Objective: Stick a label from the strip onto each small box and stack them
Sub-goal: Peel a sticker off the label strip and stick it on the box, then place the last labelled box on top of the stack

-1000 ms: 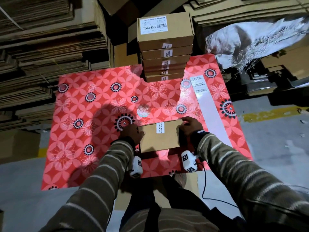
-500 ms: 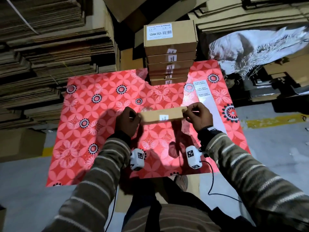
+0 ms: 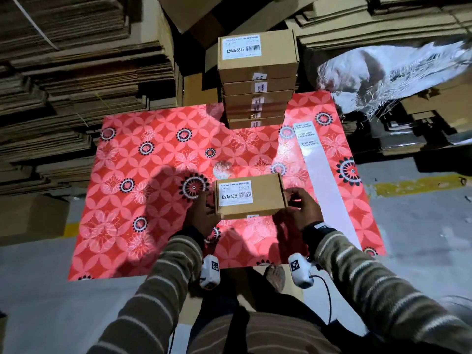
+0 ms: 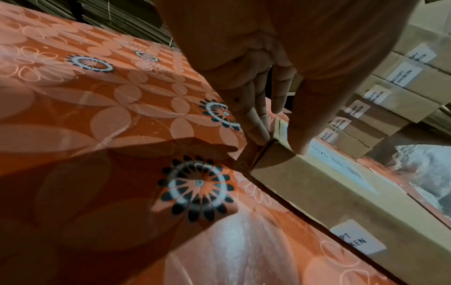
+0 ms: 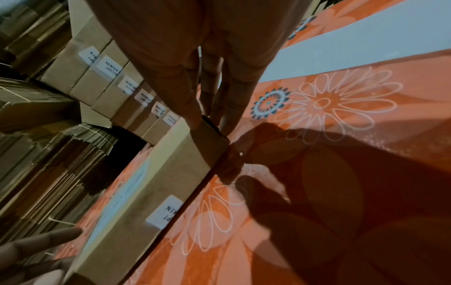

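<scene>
A small brown box (image 3: 249, 198) lies flat low over the red flowered mat (image 3: 153, 190), barcode label up, a white seal label (image 3: 252, 216) on its near side. My left hand (image 3: 204, 213) grips its left end, thumb on top (image 4: 299, 142), fingers at the end face. My right hand (image 3: 296, 208) grips the right end (image 5: 209, 123). Whether the box (image 4: 329, 192) rests on the mat I cannot tell. A stack of labelled boxes (image 3: 256, 80) stands at the mat's far edge. The label strip (image 3: 321, 180) lies along the right, with a few labels at its far end.
Piles of flat cardboard (image 3: 63, 85) rise to the left and behind the mat. Crumpled plastic sheeting (image 3: 383, 72) lies at the back right. Grey floor with a yellow line (image 3: 413, 185) runs to the right of the mat. A foot (image 3: 275, 277) shows under the mat's near edge.
Both hands have turned the box over: its seal-label face was up, then it stood on edge, and now the barcode label faces up with the seal label toward me.
</scene>
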Demonstrator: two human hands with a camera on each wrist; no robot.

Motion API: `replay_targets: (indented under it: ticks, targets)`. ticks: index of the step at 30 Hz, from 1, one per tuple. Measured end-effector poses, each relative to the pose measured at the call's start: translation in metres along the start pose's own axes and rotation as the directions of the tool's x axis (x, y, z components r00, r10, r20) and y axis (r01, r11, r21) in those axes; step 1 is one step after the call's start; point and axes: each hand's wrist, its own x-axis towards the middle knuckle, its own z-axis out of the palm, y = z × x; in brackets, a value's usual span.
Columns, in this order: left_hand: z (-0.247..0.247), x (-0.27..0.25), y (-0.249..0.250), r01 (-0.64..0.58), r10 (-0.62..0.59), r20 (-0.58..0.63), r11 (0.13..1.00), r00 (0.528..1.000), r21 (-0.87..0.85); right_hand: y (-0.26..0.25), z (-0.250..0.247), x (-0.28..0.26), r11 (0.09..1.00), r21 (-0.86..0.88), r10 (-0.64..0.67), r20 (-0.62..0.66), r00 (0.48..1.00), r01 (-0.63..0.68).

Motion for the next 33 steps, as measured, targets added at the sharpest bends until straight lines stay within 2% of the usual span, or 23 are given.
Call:
replay_targets:
  ticks: [5, 10, 13, 17, 22, 24, 28, 33]
  targets:
    - [0.008, -0.003, -0.006, 0.006, -0.009, 0.029, 0.995, 1.0, 0.097, 0.008, 0.004, -0.003, 0.998, -0.011, 0.069, -0.015, 0.997, -0.07]
    - [0.009, 0.002, -0.002, 0.02, -0.021, 0.003, 0.986, 1.0, 0.167, 0.011, 0.008, 0.001, 0.993, -0.047, 0.106, -0.029, 0.994, -0.108]
    - [0.008, 0.009, -0.004, 0.025, -0.025, 0.001, 0.987, 1.0, 0.16, 0.005, 0.009, 0.005, 0.994, -0.064, 0.088, -0.018, 0.996, -0.089]
    - [0.012, 0.014, -0.006, 0.019, -0.026, 0.039, 0.986, 0.999, 0.167, -0.006, 0.011, 0.008, 0.984, -0.171, 0.059, 0.004, 0.998, -0.057]
    - [0.018, 0.016, 0.001, -0.031, 0.019, 0.062, 0.98, 0.998, 0.194, -0.013, 0.019, 0.012, 0.948, -0.301, -0.06, 0.139, 0.989, 0.1]
    - [0.019, 0.017, 0.002, -0.018, 0.004, 0.072, 0.98, 0.997, 0.199, -0.008, 0.019, 0.019, 0.929, -0.351, -0.055, 0.172, 0.984, 0.114]
    - [0.014, 0.024, 0.012, -0.011, -0.002, 0.077, 0.986, 0.997, 0.165, -0.02, 0.013, 0.022, 0.9, -0.427, -0.021, 0.163, 0.986, 0.09]
    - [0.003, 0.042, 0.045, -0.111, 0.11, 0.016, 0.974, 0.994, 0.197, -0.046, -0.008, 0.038, 0.9, -0.418, -0.094, 0.102, 0.99, 0.128]
